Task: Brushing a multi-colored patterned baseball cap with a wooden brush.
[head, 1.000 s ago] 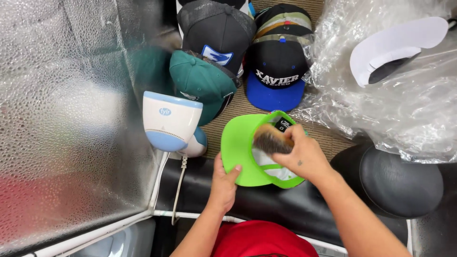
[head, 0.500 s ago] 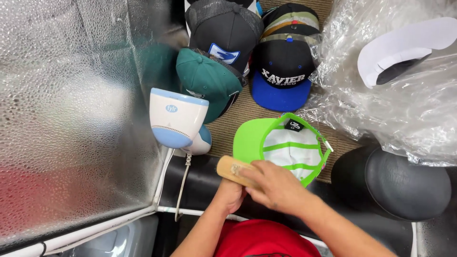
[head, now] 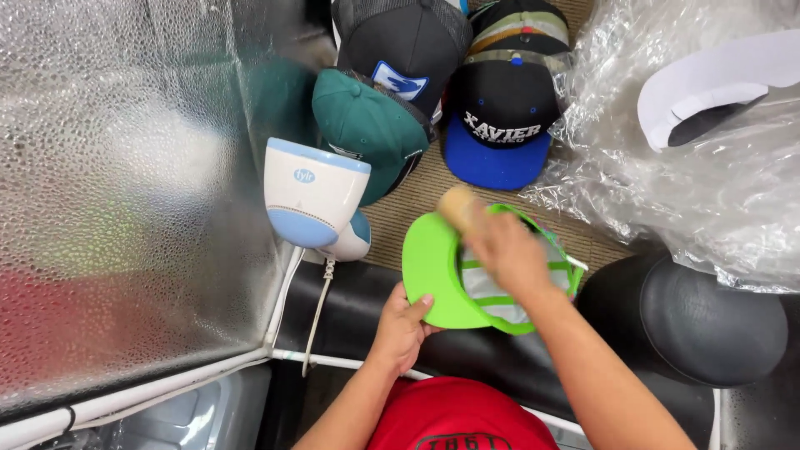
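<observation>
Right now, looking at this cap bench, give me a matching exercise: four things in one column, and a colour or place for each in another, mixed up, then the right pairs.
Things:
1. Cap under the hands
2. Cap with a blue brim
3. Handheld appliance with a cord
4. Brush

Descriptions:
A. White and light blue
B. In the right hand
C. Bright green, brim held by the left hand
D. Black crown, at the back

Pairs: 1-C, 2-D, 3-A, 4-B

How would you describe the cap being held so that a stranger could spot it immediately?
Start at the row of dark caps at the top. Below them, the left hand grips the brim of an upturned cap. It alone is bright lime green.
</observation>
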